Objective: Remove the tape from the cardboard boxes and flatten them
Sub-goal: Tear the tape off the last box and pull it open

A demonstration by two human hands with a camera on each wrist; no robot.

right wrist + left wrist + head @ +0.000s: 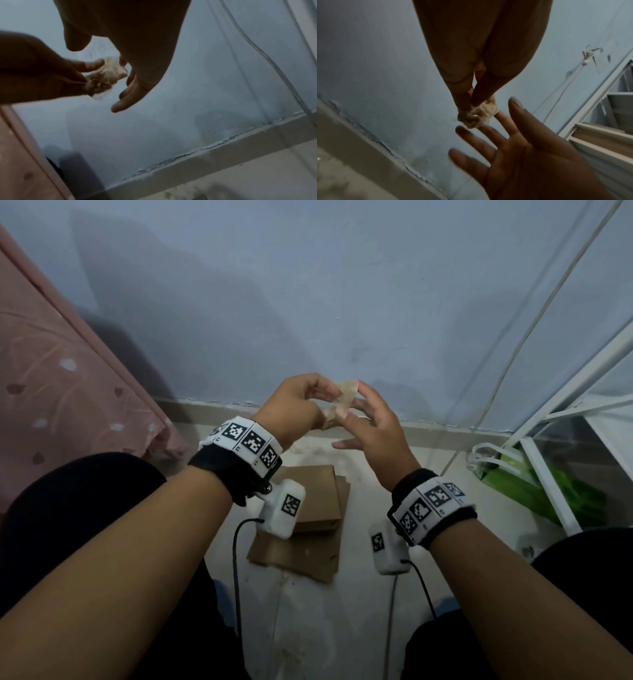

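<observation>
At the centre of the frame my left hand (291,402) pinches a crumpled wad of tape (344,400); my right hand (371,428) is spread loose, fingertips against it. It looks light, soft and sticky, so I'd judge it clings to skin. The flattened cardboard boxes (308,529) lie on the floor (342,628), lower centre.

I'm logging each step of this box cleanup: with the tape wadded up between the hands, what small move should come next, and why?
Probably drop the tape wad aside. The left hand pinches it while the right hand is spread open with a finger stuck to or touching it, and the flattened cardboard already lies on the floor below, so freeing the hands seems next.
</observation>
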